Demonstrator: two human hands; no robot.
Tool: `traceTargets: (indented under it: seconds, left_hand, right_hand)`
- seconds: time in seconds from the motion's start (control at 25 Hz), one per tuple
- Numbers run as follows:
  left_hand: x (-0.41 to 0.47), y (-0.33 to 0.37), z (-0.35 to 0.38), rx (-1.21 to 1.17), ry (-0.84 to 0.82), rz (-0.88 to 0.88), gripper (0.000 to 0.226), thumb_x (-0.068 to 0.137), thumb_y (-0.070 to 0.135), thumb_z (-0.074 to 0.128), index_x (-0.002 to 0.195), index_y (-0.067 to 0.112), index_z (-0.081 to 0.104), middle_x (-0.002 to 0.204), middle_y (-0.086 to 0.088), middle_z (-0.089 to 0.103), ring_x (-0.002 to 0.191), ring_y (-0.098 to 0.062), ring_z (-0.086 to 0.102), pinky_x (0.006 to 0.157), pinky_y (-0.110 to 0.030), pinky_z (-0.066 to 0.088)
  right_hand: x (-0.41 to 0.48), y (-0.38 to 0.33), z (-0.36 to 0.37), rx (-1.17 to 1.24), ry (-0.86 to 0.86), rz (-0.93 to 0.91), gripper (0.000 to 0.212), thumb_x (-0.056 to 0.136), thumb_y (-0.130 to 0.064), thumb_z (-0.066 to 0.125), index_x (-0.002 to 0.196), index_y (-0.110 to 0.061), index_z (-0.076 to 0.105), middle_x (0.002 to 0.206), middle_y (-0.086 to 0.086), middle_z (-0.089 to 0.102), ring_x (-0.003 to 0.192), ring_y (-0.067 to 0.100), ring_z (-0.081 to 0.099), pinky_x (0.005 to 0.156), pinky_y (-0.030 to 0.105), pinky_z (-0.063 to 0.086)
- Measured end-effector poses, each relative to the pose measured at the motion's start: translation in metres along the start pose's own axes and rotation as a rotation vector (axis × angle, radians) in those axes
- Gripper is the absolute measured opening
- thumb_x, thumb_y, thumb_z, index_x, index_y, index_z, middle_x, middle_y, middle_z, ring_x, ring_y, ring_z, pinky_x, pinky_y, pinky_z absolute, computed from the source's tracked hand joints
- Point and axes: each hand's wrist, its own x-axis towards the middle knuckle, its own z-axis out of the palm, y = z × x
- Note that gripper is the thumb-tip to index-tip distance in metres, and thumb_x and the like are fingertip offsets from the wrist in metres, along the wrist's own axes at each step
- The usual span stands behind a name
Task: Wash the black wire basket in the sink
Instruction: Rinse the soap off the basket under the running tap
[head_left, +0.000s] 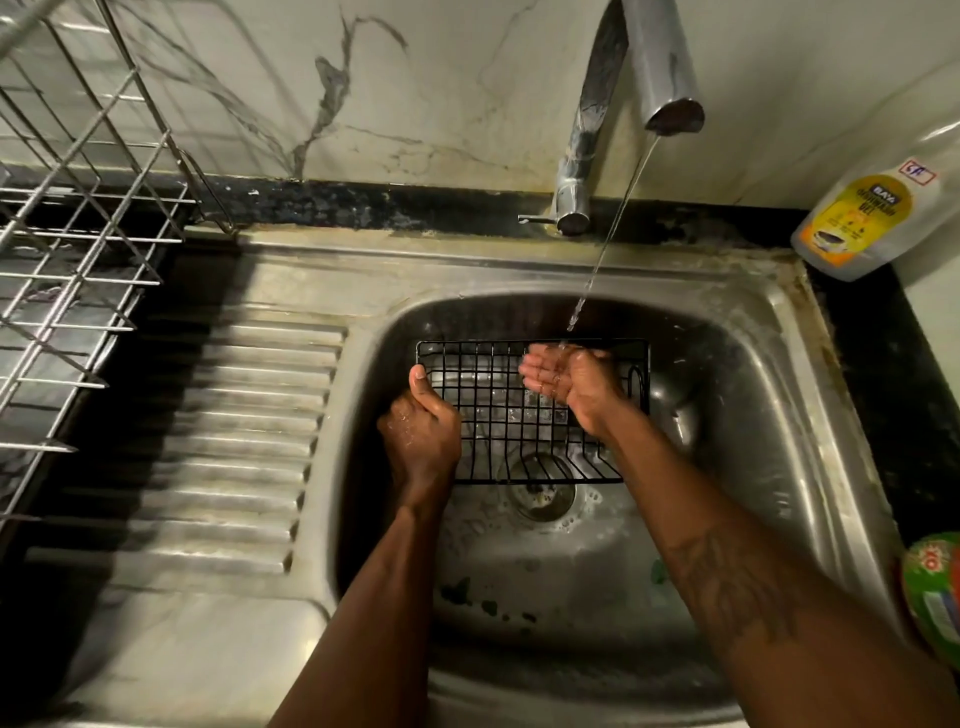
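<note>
Black wire basket (493, 400) in steel sink (519, 270), marbled wall (467, 78) behind

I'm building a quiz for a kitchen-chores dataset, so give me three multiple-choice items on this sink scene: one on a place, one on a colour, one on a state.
1. Where is the yellow-labelled bottle?
A) in the sink
B) on the counter at the rear right
C) on a shelf

2. What colour is the wire basket?
A) silver
B) white
C) black

3. What is the tap doing?
A) shut off
B) running
C) wrapped in a cloth

Answers:
1 B: it stands outside the sink, by the wall.
2 C: its black wires show where the left hand grips its edge.
3 B: a stream falls into the cupped right hand.
</note>
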Motion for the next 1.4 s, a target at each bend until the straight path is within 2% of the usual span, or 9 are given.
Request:
traceTargets:
  seconds: [0.24,0.48,0.76,0.92,1.0,1.12,1.24,1.32,1.4]
  left_hand:
    - [0.003,-0.002,0.003,0.036,-0.037,-0.018,0.066,0.109,0.035,0.029,0.083,-0.007,0.073,0.089,-0.031,0.07,0.085,-0.049,0.067,0.076,-0.047,0.051]
    - [0.006,-0.001,0.002,0.059,-0.073,-0.071,0.068,0.109,0.04,0.026,0.092,-0.006,0.074,0.093,-0.031,0.07,0.093,-0.048,0.065,0.082,-0.045,0.051]
    - [0.004,0.001,0.0,0.086,-0.096,-0.117,0.073,0.109,0.042,0.025,0.083,-0.007,0.072,0.088,-0.03,0.07,0.088,-0.046,0.068,0.076,-0.044,0.052]
    - [0.002,0.002,0.0,0.093,-0.088,-0.132,0.073,0.108,0.043,0.025,0.085,-0.007,0.072,0.088,-0.03,0.07,0.088,-0.045,0.068,0.076,-0.043,0.053]
    - [0.003,0.003,0.0,0.093,-0.077,-0.13,0.073,0.109,0.043,0.025,0.084,-0.007,0.073,0.087,-0.029,0.071,0.087,-0.045,0.068,0.075,-0.043,0.053]
    - [0.001,0.0,0.0,0.081,-0.058,-0.13,0.073,0.109,0.041,0.026,0.082,-0.007,0.073,0.082,-0.029,0.07,0.082,-0.045,0.068,0.073,-0.043,0.053]
    - [-0.001,0.001,-0.001,0.052,-0.032,-0.101,0.071,0.109,0.039,0.027,0.081,-0.007,0.073,0.081,-0.029,0.07,0.08,-0.046,0.068,0.07,-0.045,0.053]
    - [-0.001,0.0,-0.001,0.049,-0.01,-0.065,0.067,0.109,0.036,0.03,0.08,-0.006,0.073,0.082,-0.029,0.07,0.079,-0.046,0.068,0.068,-0.046,0.052]
    - [-0.001,0.0,0.001,0.038,0.001,-0.033,0.062,0.109,0.033,0.033,0.081,-0.005,0.073,0.082,-0.029,0.07,0.078,-0.046,0.068,0.067,-0.046,0.052]
  right_hand:
    - [-0.027,0.027,-0.013,-0.591,-0.345,0.251,0.021,0.093,-0.013,0.07,0.112,-0.004,0.072,0.102,0.01,0.077,0.095,0.022,0.075,0.074,0.029,0.06]
    - [-0.005,0.009,-0.006,-0.391,0.215,-0.121,0.009,0.096,-0.006,0.061,0.098,-0.007,0.07,0.091,0.014,0.074,0.068,0.017,0.073,0.05,0.03,0.058]
    - [-0.03,0.006,-0.013,-0.87,-0.136,0.426,0.011,0.088,-0.008,0.059,0.084,-0.002,0.067,0.069,0.008,0.069,0.054,0.018,0.06,0.048,0.023,0.044]
    - [-0.015,-0.006,-0.013,-1.618,0.127,-0.241,0.019,0.092,-0.021,0.059,0.097,-0.005,0.068,0.085,0.007,0.062,0.077,0.023,0.061,0.064,0.027,0.045]
    - [-0.015,-0.006,-0.008,-1.614,0.179,-0.345,0.025,0.096,-0.022,0.051,0.107,-0.005,0.065,0.102,0.014,0.064,0.095,0.033,0.061,0.079,0.035,0.045]
    - [-0.021,0.015,-0.004,-1.492,0.181,-0.232,0.018,0.091,-0.023,0.055,0.088,-0.01,0.066,0.086,0.002,0.062,0.076,0.024,0.056,0.066,0.029,0.04]
    - [-0.021,0.015,-0.013,-0.937,-0.035,0.096,0.014,0.091,-0.014,0.062,0.085,-0.007,0.073,0.077,0.01,0.072,0.06,0.017,0.064,0.053,0.027,0.049]
    - [-0.019,0.004,-0.016,-0.723,-0.231,0.283,0.016,0.095,-0.012,0.061,0.101,-0.004,0.074,0.091,0.013,0.077,0.078,0.023,0.075,0.063,0.031,0.059]
    - [-0.009,-0.002,-0.015,-0.617,-0.235,0.224,0.018,0.096,-0.012,0.061,0.105,-0.004,0.073,0.098,0.016,0.077,0.091,0.03,0.076,0.072,0.038,0.062]
